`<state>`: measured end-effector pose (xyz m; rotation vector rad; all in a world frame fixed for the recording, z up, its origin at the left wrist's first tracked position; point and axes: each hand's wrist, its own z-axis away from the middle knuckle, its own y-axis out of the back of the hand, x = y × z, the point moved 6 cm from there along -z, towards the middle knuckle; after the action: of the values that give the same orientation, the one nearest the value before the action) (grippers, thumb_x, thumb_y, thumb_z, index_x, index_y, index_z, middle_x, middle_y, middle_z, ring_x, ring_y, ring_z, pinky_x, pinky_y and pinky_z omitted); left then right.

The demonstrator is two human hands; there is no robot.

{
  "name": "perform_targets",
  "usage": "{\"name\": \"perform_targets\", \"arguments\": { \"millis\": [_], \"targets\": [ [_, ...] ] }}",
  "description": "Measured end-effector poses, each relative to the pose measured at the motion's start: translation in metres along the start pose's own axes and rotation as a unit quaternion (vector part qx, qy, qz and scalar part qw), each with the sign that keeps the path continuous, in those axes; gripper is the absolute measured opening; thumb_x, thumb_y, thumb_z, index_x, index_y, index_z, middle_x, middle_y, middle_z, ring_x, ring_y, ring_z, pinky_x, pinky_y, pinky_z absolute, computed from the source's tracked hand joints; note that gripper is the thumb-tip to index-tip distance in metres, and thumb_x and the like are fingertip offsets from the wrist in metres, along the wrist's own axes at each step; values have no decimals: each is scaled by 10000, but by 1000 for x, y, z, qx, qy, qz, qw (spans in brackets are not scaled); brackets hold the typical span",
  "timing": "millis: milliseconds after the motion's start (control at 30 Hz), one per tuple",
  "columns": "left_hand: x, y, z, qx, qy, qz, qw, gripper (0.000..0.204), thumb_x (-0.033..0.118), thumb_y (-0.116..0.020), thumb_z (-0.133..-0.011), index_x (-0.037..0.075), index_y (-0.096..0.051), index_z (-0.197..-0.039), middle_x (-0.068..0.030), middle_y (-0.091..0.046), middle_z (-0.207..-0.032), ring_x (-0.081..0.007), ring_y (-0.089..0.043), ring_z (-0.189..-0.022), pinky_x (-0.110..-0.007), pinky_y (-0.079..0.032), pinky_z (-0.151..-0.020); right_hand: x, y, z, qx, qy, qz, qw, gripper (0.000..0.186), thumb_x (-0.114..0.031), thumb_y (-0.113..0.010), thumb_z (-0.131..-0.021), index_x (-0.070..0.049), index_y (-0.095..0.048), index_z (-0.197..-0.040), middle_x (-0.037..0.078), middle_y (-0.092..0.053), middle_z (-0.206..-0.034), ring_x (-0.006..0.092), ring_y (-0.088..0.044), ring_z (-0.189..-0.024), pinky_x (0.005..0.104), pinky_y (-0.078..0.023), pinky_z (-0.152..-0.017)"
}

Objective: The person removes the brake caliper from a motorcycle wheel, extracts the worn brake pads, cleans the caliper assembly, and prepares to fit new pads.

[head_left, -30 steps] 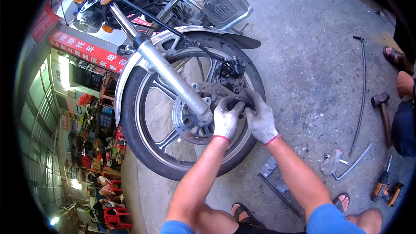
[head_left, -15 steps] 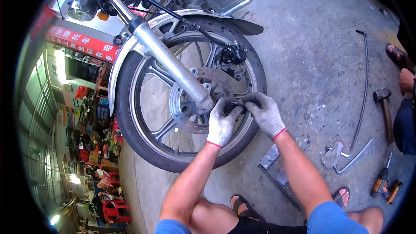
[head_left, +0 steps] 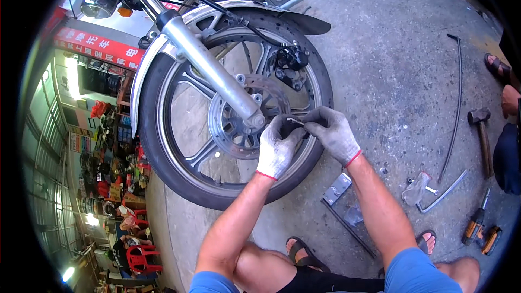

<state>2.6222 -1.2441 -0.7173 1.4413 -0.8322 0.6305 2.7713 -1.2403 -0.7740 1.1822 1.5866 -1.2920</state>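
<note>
Seen from the head camera, a small metal part is pinched between the gloved left hand and gloved right hand, both closed on it, close against the motorcycle wheel beside the brake disc. A hammer is left on the floor within reach.

One motorcycle wheel, two gloved hands, one hammer, two screwdrivers and one red stool.
</note>
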Motion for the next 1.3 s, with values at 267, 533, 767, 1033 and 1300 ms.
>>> {"name": "perform_targets", "arguments": {
  "millis": [267,533,767,1033,1300],
  "targets": [
    [10,-5,1,-9,20,33,999,372,-15,-658,-855,25,-560,-1212,-40,-682,-911,-98,-647,-792,-216,-489,-628,6,10,-2,-71,-100,-12,992,180,-75,-637,-843,27,-689,-982,102,-710,-890,138,-643,-833,299,-510,-776],
    [3,-5,-2,-10,36,19,999,367,-39,-667,-825,-8,-588,-1183,-68,-676,-965,-99,-629,-862,-250,-517,-771,9,11,-7,-60,-33,23,997,191,-81,-662,-831,19,-682,-993,116,-711,-910,160,-648,-838,322,-514,-797],
    [2,-10,-11,1,8,-8,1000,331,13,-672,-861,18,-591,-1182,-28,-652,-909,-84,-612,-763,-216,-490,-624,18,6,-1,-17,-45,-28,998,161,-26,-660,-812,35,-654,-962,111,-695,-870,153,-640,-837,311,-516,-782],
    [7,-20,-27,23,-30,-75,996,337,57,-665,-885,-8,-586,-1207,-45,-654,-960,-90,-593,-777,-229,-493,-623,22,9,-3,62,-84,-120,987,161,-7,-653,-830,20,-640,-988,66,-672,-851,115,-630,-777,267,-519,-700],
    [0,-19,-18,7,58,76,995,207,97,-558,-958,10,-600,-1142,-60,-661,-952,-119,-609,-754,-256,-502,-616,23,21,-5,90,-45,-72,992,158,-1,-653,-823,18,-647,-980,74,-677,-858,114,-632,-775,272,-520,-701]
  ]
}}
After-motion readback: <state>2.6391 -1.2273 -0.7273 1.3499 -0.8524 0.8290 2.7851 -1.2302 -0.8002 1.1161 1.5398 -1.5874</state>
